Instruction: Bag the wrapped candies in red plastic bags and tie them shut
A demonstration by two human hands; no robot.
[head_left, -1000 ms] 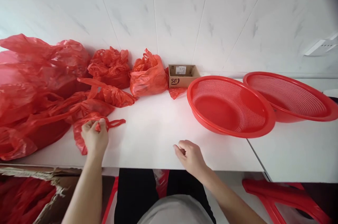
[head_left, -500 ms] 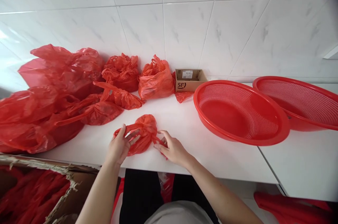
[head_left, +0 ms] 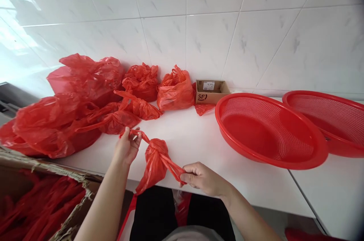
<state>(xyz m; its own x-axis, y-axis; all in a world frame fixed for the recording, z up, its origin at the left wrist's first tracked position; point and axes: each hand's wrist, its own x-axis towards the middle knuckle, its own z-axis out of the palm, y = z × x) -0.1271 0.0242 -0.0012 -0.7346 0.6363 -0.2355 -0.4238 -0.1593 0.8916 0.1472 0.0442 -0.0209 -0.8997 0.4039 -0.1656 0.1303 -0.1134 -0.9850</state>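
A small red plastic bag (head_left: 156,161) is stretched between my two hands at the front edge of the white table (head_left: 196,135). My left hand (head_left: 129,146) pinches one of its handle ends. On the other side, my right hand (head_left: 200,176) is closed on the opposite handle, which runs down to the right. The bag's middle is gathered and twisted where the two handles cross, and its lower tip hangs toward the table edge. What lies inside the bag cannot be seen.
Several filled red bags (head_left: 176,89) line the back and left of the table. A small cardboard box (head_left: 212,91) stands by the wall. Two red mesh baskets (head_left: 264,131) are on the right. A torn carton (head_left: 85,186) of red plastic sits low at left.
My hands have moved apart, drawing the handles taut. The right hand went down and to the right, and the bag's gathered body has narrowed. The camera view has shifted slightly left.
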